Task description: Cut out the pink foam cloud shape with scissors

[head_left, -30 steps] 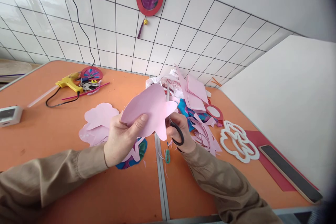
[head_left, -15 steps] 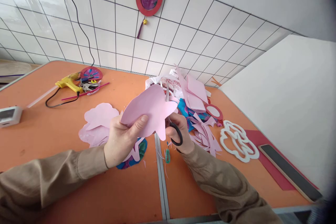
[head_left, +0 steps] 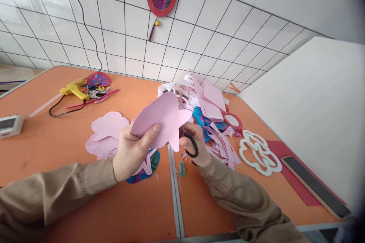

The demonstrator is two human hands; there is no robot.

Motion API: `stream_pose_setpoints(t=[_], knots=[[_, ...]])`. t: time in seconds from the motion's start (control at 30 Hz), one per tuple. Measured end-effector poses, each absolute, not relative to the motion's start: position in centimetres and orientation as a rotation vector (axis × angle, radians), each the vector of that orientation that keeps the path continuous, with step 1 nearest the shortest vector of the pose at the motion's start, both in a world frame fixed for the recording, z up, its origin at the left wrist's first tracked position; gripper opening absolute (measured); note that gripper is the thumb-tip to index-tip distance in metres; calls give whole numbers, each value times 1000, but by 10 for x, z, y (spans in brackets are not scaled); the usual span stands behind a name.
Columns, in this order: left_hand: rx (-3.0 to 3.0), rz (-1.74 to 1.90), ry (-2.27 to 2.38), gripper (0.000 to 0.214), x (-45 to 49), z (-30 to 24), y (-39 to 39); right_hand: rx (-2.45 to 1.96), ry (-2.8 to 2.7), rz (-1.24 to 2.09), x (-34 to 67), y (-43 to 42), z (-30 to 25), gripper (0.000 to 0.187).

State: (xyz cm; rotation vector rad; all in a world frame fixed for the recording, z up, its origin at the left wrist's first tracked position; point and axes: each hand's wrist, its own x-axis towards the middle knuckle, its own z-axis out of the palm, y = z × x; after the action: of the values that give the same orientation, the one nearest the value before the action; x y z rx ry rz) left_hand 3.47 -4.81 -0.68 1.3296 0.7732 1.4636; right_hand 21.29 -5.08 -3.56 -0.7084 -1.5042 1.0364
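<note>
My left hand pinches a pink paper cutout with rounded lobes, holding it up above the orange table. Behind the paper's right edge, my right hand grips black-handled scissors, whose blades point up along the paper's edge. More pink cutouts lie flat on the table under my left hand, over a blue and purple patterned piece.
A heap of pink offcuts and patterned scraps lies beyond the scissors. A white foam flower outline and a dark strip lie at the right. A yellow glue gun, a red disc and a white device sit left.
The scissors and my right hand have shifted slightly along the paper's right edge. The left hand and the paper have barely moved.
</note>
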Motion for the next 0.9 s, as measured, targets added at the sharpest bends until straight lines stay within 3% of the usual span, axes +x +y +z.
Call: stream_pose_setpoints(t=[0.9], knots=[[1296, 1412, 780, 20, 34, -5, -50, -800, -1562, 958, 209, -52, -23, 48]])
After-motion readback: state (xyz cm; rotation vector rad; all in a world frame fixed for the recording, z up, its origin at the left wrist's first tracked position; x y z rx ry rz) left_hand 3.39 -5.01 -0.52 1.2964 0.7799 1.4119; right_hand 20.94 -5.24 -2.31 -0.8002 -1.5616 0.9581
